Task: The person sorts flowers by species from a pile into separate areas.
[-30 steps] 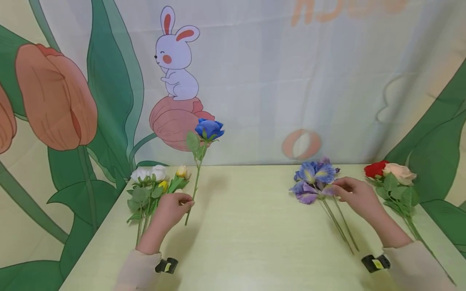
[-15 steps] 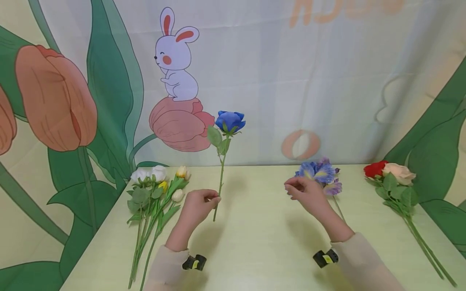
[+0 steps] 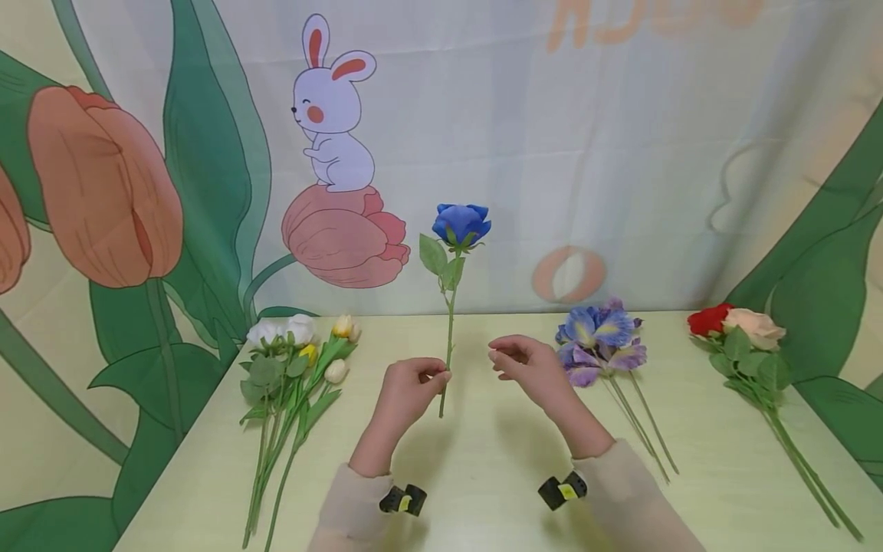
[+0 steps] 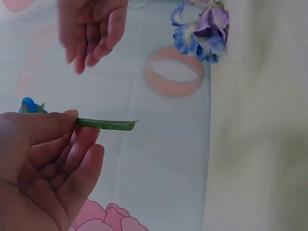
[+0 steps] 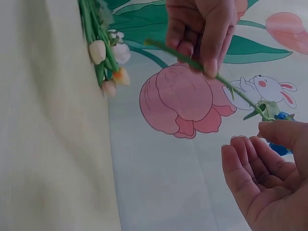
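Observation:
A blue rose (image 3: pixel 461 225) on a green stem stands upright above the middle of the table. My left hand (image 3: pixel 411 389) pinches its stem near the lower end between thumb and fingers. The cut stem end (image 4: pixel 108 124) sticks out past the fingertips in the left wrist view. To the right of the stem, my right hand (image 3: pixel 534 371) hovers with relaxed, slightly bent fingers, apart from the rose and holding nothing. In the right wrist view its fingers (image 5: pixel 250 156) are loosely spread, and the rose head (image 5: pixel 283 132) is partly hidden behind this hand.
White roses (image 3: pixel 300 328) and pale tulips (image 3: pixel 336 371) lie at the table's left. Purple-blue irises (image 3: pixel 596 330) lie right of centre. A red rose (image 3: pixel 708 320) and a peach rose (image 3: pixel 755 328) lie far right. A printed cloth (image 3: pixel 469 115) hangs behind the table (image 3: pixel 483 506).
My left hand has carried the blue rose rightward to the middle. My right hand has left the irises and moved left toward the rose.

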The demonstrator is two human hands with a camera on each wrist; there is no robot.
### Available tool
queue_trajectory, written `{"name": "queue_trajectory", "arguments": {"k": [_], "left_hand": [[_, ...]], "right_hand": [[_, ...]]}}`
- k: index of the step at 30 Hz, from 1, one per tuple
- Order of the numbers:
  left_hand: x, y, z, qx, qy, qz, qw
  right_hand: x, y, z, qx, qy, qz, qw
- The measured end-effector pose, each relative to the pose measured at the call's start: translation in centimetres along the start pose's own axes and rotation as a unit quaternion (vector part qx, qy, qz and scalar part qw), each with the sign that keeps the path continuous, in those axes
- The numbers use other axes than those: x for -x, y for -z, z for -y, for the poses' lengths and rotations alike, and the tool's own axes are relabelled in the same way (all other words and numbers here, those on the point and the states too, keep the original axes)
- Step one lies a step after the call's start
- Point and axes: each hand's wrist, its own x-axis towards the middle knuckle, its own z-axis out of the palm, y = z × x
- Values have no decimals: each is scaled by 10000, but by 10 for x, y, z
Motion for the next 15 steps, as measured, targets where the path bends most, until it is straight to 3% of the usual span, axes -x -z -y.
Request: {"name": "queue_trajectory", "arguments": {"k": [15], "left_hand": [[-1, -19, -4, 282, -77, 46, 9996]], "right_hand": [[-11, -24, 5, -439, -19, 153, 9989]]}}
